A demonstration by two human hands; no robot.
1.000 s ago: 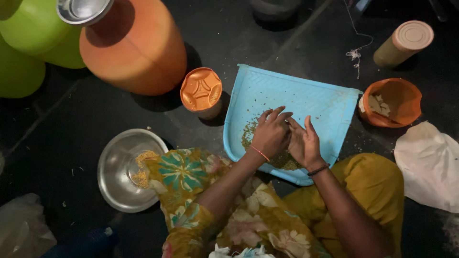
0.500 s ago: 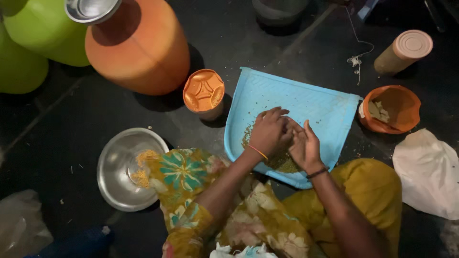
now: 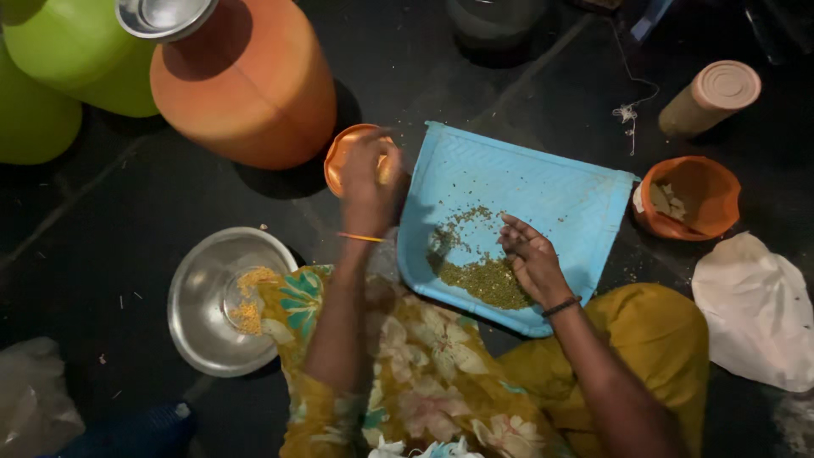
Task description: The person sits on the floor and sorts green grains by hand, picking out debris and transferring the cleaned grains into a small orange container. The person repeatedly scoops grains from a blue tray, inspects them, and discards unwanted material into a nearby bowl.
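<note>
A person sat on a dark floor point(image 3: 509, 85) w/ a blue tray point(image 3: 543, 182) propped against the lap, its near edge resting on yellow cloth. The hands were well apart. The right hand point(image 3: 530, 263) lay on the tray's near part, palm partly up, fingers point(image 3: 513, 231) loosely spread & touching the far edge of a heap of greenish grain point(image 3: 483, 278); it gripped nothing. More grain lay scattered toward the tray's left edge. The left hand point(image 3: 366, 182) was off the tray, raised over an orange-lidded jar point(image 3: 343, 157) just beside the tray's left edge; motion blur hid the fingers, so whether it held anything could not be told.

Left of the lap sat a steel bowl point(image 3: 208, 314) w/ some yellow grain at its near-right side, partly covered by floral cloth. A big orange pot point(image 3: 246, 80) w/ a steel lid stood at far left, green pots point(image 3: 59, 76) beside it. Off the tray's right edge sat an orange bowl point(image 3: 688, 197) holding pale bits, a lidded tan jar point(image 3: 708, 97) further back, & a white bag point(image 3: 755, 309) nearer the person's right knee.
</note>
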